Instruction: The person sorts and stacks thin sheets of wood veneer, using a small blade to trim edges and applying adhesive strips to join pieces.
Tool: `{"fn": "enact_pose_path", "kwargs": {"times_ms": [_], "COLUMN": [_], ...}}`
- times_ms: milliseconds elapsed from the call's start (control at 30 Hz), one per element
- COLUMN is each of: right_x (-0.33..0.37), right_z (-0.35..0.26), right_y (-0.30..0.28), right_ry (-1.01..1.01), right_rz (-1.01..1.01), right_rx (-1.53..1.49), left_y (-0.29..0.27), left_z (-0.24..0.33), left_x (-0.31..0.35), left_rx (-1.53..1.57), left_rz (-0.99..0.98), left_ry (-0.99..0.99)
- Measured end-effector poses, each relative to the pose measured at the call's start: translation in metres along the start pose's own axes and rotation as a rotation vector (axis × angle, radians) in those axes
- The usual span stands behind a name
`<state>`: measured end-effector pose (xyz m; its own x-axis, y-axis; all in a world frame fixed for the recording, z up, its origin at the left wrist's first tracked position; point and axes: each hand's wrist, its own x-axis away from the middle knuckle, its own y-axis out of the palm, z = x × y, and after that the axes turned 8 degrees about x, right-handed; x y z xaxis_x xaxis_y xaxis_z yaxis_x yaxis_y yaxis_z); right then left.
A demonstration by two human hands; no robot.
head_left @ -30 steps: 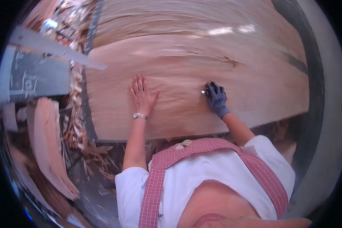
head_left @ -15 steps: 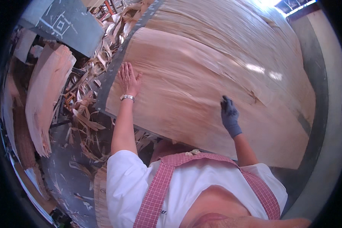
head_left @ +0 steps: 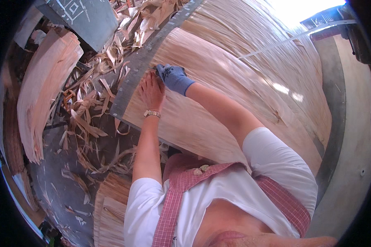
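My bare left hand (head_left: 152, 91), with a metal-banded watch (head_left: 152, 113) at the wrist, lies flat with its fingers stretched out on a thin pinkish wood veneer sheet (head_left: 202, 123). Right beside its fingertips is my right hand (head_left: 174, 78) in a blue-grey glove, closed, near the sheet's left edge. A small dark tip shows at the gloved fingers; what they hold is too small to make out. The veneer lies on a grey table (head_left: 130, 78) whose marked edge strip runs along the left. Farther back spreads a wrinkled, yellowish veneer sheet (head_left: 239, 29).
Curled veneer scraps (head_left: 86, 119) litter the floor on the left. Beyond them stand a grey metal box (head_left: 88, 24) and a bent stack of veneer (head_left: 45, 90). Another veneer stack (head_left: 109, 206) is by my left side. A pale wall (head_left: 350, 123) rises on the right.
My gloved right hand has crossed leftward over the veneer to beside my left hand. The left hand stays flat on the sheet's left part. The view has shifted slightly.
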<state>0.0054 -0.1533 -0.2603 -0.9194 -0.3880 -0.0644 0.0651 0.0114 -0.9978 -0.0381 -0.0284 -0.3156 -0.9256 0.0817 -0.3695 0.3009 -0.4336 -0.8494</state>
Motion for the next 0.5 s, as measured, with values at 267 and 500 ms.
{"fn": "enact_pose_path", "kwargs": {"times_ms": [267,500], "right_x": [-0.007,0.125], "right_z": [0.022,0.075], "right_y": [0.019,-0.011], "right_ry": [0.031,0.171], "right_rz": [-0.180,-0.350], "right_rx": [0.006,-0.072], "left_y": [-0.004,-0.011], "left_z": [0.005,0.014], "left_x": [-0.006,-0.018], "left_rx": [-0.032,-0.103], "left_rz": [-0.016,-0.234], "left_ry": [0.051,-0.033]}}
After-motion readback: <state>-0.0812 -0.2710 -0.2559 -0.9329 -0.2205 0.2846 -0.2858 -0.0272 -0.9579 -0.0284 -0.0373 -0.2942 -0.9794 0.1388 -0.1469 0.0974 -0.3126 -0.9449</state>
